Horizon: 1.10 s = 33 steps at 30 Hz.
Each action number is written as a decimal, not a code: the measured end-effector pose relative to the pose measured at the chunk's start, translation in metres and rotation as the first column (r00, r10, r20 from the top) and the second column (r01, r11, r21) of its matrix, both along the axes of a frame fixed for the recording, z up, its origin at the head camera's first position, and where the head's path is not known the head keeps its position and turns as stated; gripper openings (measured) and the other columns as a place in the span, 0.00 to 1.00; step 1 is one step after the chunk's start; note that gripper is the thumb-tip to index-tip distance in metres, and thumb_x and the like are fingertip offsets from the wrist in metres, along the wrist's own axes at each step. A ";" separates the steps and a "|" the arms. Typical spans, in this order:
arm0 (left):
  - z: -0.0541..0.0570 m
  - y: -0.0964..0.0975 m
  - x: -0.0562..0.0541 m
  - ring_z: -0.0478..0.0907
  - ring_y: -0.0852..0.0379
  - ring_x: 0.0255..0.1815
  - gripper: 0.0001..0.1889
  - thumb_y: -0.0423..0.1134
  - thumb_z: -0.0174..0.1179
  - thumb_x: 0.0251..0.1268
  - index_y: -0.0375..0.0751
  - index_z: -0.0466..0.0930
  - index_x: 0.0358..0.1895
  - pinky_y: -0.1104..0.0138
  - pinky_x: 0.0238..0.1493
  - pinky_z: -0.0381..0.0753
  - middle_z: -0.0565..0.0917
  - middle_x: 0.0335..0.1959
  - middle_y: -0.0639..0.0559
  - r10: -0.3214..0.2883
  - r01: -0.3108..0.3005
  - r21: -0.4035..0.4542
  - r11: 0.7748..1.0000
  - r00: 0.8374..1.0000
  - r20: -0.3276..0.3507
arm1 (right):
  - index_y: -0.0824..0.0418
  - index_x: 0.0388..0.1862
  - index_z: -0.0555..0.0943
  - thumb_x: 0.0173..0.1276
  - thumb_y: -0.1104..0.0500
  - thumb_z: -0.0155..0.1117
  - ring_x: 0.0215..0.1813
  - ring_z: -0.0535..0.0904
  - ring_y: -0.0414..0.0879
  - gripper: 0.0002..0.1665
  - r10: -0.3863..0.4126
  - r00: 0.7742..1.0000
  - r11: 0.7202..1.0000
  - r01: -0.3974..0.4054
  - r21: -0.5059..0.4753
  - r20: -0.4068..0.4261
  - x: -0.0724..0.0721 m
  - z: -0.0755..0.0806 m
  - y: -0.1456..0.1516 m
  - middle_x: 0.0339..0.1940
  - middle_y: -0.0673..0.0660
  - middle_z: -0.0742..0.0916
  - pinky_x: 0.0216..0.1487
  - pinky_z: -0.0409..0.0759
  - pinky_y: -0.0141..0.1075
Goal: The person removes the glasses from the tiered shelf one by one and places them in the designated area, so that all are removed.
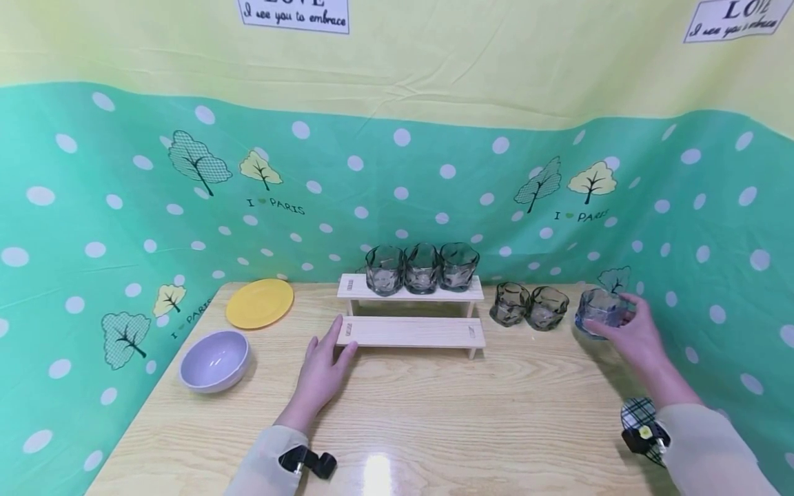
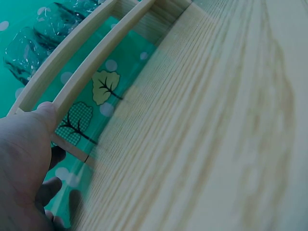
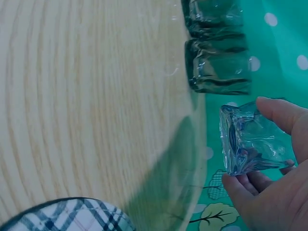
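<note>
At the far right, my right hand (image 1: 639,337) grips a clear bluish glass (image 1: 600,311) by its sides. In the right wrist view the thumb and fingers curl round this glass (image 3: 252,137), which is raised off the table. My left hand (image 1: 322,365) touches the left end of a two-tier wooden shelf (image 1: 412,332), its thumb at the front edge of the lower board. Three grey glasses, the middle one (image 1: 422,269) among them, stand in a row on the upper board. Two more grey glasses (image 1: 511,304) stand side by side on the table, right of the shelf.
A yellow plate (image 1: 259,304) and a lavender bowl (image 1: 215,361) lie on the left of the wooden table (image 1: 434,420). By the right wrist is a round plaid item (image 1: 637,413). A green dotted cloth (image 1: 397,186) hangs behind and at both sides.
</note>
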<state>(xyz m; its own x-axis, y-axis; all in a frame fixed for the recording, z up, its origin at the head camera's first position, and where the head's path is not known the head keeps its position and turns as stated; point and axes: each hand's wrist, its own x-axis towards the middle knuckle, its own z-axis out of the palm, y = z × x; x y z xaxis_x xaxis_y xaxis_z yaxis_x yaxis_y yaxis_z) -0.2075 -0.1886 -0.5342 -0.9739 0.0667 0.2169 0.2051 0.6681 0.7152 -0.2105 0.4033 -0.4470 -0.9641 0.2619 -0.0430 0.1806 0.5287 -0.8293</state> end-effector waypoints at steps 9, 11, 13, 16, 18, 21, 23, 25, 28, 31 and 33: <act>0.001 0.000 0.000 0.65 0.37 0.84 0.39 0.51 0.57 0.89 0.38 0.54 0.91 0.43 0.91 0.39 0.68 0.84 0.35 0.004 -0.004 0.000 1.000 1.000 0.000 | 0.65 0.92 0.35 0.74 0.46 0.80 0.75 0.66 0.81 0.73 -0.004 1.000 1.000 0.004 -0.015 0.002 -0.011 -0.016 0.002 0.80 0.85 0.64 0.74 0.72 0.74; 0.001 0.000 0.000 0.66 0.37 0.84 0.39 0.50 0.58 0.89 0.39 0.54 0.91 0.43 0.91 0.39 0.68 0.84 0.35 0.003 -0.003 0.001 1.000 1.000 0.000 | 0.66 0.92 0.36 0.75 0.47 0.80 0.76 0.66 0.81 0.72 -0.009 1.000 1.000 0.009 -0.006 0.001 -0.014 -0.020 0.003 0.80 0.85 0.63 0.75 0.71 0.73; 0.001 0.000 0.000 0.66 0.37 0.84 0.39 0.50 0.58 0.89 0.39 0.53 0.91 0.43 0.91 0.39 0.68 0.84 0.35 0.004 -0.004 0.001 1.000 1.000 0.001 | 0.66 0.92 0.37 0.75 0.49 0.80 0.75 0.67 0.81 0.72 -0.016 1.000 1.000 0.016 -0.004 -0.001 -0.016 -0.023 0.003 0.79 0.85 0.63 0.75 0.72 0.73; 0.001 0.000 0.001 0.66 0.37 0.84 0.39 0.50 0.58 0.89 0.38 0.54 0.91 0.42 0.91 0.39 0.68 0.84 0.35 0.005 -0.005 -0.002 1.000 1.000 0.000 | 0.65 0.92 0.37 0.74 0.51 0.81 0.74 0.67 0.81 0.72 -0.027 1.000 1.000 0.028 -0.015 0.004 -0.019 -0.026 0.004 0.79 0.85 0.63 0.75 0.72 0.73; 0.001 0.000 0.001 0.65 0.37 0.84 0.39 0.50 0.58 0.89 0.38 0.54 0.91 0.42 0.91 0.39 0.68 0.84 0.35 0.006 -0.006 -0.002 1.000 1.000 0.002 | 0.65 0.92 0.36 0.74 0.51 0.81 0.74 0.68 0.81 0.72 -0.033 0.999 0.999 0.033 -0.024 0.005 -0.021 -0.028 0.004 0.79 0.86 0.63 0.74 0.72 0.73; 0.002 0.000 0.001 0.65 0.37 0.85 0.39 0.51 0.57 0.89 0.39 0.53 0.91 0.42 0.91 0.39 0.67 0.84 0.35 0.006 -0.006 -0.002 1.000 1.000 0.006 | 0.65 0.92 0.36 0.75 0.50 0.80 0.74 0.68 0.80 0.71 -0.036 0.999 0.999 0.036 -0.033 0.006 -0.025 -0.031 0.004 0.79 0.85 0.63 0.75 0.72 0.72; 0.002 0.000 0.001 0.65 0.37 0.85 0.39 0.51 0.57 0.89 0.39 0.53 0.91 0.42 0.91 0.39 0.67 0.84 0.35 0.007 -0.007 -0.002 1.000 1.000 0.009 | 0.65 0.92 0.35 0.76 0.49 0.79 0.75 0.68 0.80 0.71 -0.030 1.000 0.999 0.030 -0.042 0.006 -0.026 -0.033 0.003 0.80 0.85 0.62 0.76 0.71 0.72; 0.001 0.000 0.001 0.65 0.37 0.85 0.40 0.52 0.57 0.89 0.40 0.52 0.91 0.42 0.91 0.39 0.67 0.84 0.35 0.008 -0.008 -0.003 1.000 1.000 0.011 | 0.64 0.92 0.34 0.77 0.49 0.78 0.77 0.66 0.80 0.71 -0.026 1.000 0.998 0.027 -0.058 0.005 -0.028 -0.035 0.003 0.81 0.86 0.60 0.77 0.70 0.71; 0.001 0.000 0.001 0.65 0.37 0.85 0.40 0.52 0.57 0.89 0.41 0.52 0.91 0.42 0.91 0.39 0.67 0.84 0.35 0.008 -0.008 -0.001 1.000 1.000 0.013 | 0.64 0.92 0.34 0.78 0.49 0.77 0.79 0.64 0.81 0.70 -0.027 1.000 0.998 0.027 -0.064 0.002 -0.030 -0.038 0.001 0.83 0.87 0.58 0.78 0.70 0.70; 0.001 0.000 0.000 0.65 0.37 0.85 0.40 0.53 0.57 0.89 0.41 0.52 0.91 0.42 0.91 0.38 0.67 0.84 0.35 0.008 -0.008 0.002 1.000 1.000 0.013 | 0.64 0.92 0.35 0.78 0.49 0.77 0.80 0.64 0.79 0.69 -0.030 1.000 0.997 0.029 -0.072 -0.007 -0.032 -0.040 -0.002 0.83 0.86 0.59 0.77 0.72 0.68; 0.001 0.000 0.000 0.65 0.37 0.85 0.40 0.53 0.57 0.89 0.41 0.52 0.91 0.42 0.91 0.38 0.67 0.84 0.35 0.008 -0.008 0.002 1.000 1.000 0.012 | 0.64 0.92 0.35 0.78 0.49 0.77 0.79 0.65 0.77 0.69 -0.023 1.000 0.997 0.022 -0.067 -0.011 -0.033 -0.041 -0.004 0.84 0.84 0.60 0.77 0.73 0.67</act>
